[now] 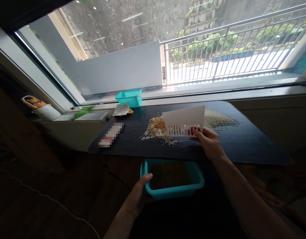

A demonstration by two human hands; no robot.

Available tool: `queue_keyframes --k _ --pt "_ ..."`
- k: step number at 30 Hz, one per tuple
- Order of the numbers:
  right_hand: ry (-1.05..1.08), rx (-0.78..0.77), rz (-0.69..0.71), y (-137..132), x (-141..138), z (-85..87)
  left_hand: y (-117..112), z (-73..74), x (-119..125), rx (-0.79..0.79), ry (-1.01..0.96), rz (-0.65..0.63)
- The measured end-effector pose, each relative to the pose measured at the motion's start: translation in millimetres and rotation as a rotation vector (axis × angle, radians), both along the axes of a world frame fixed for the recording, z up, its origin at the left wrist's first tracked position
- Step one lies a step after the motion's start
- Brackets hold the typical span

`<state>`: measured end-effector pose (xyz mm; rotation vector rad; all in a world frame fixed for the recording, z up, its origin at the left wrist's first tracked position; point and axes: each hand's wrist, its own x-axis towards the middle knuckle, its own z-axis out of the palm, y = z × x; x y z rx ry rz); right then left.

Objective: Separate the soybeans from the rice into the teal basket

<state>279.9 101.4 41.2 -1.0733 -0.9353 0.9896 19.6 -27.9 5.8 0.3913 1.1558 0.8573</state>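
My left hand (139,196) grips the left side of a teal plastic bin (172,193), its thumb over the rim. Small brownish grains (170,174) cover the bin's bottom; their kind is too dark to tell. The bin is just in front of the table's near edge. My right hand (211,142) is closed on the lower right corner of a white slotted panel (184,118), held tilted above the table. Behind and beside the panel lie yellow corn kernels (155,125) with scattered white rice (153,135). The panel partly hides both.
The dark table (135,146) also bears a rice heap (218,119) on the right, a pixelated item (110,135) on the left and a crumpled packet (121,109). A second teal bin (129,98) stands at the back by the window. A white cable (55,205) crosses the floor.
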Motion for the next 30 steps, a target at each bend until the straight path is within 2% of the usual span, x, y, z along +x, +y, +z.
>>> queue_keyframes --k 5,11,20,25,30 --pt "-0.011 0.039 -0.057 -5.0 9.7 -3.0 0.1 -3.3 0.4 -0.020 -0.016 0.014" --pt "0.012 -0.009 -0.080 -7.5 10.0 -3.0 0.9 -2.7 2.2 -0.009 -0.020 0.012" --pt "0.006 0.015 0.000 -8.8 9.6 -1.2 -0.4 -0.9 4.1 -0.018 -0.004 -0.002" --pt "0.035 0.017 -0.044 -8.7 9.3 -1.5 0.6 -2.1 3.3 -0.021 -0.024 -0.013" --pt "0.067 0.006 -0.146 -7.4 7.5 -0.7 0.5 -2.0 3.0 -0.009 -0.022 -0.016"
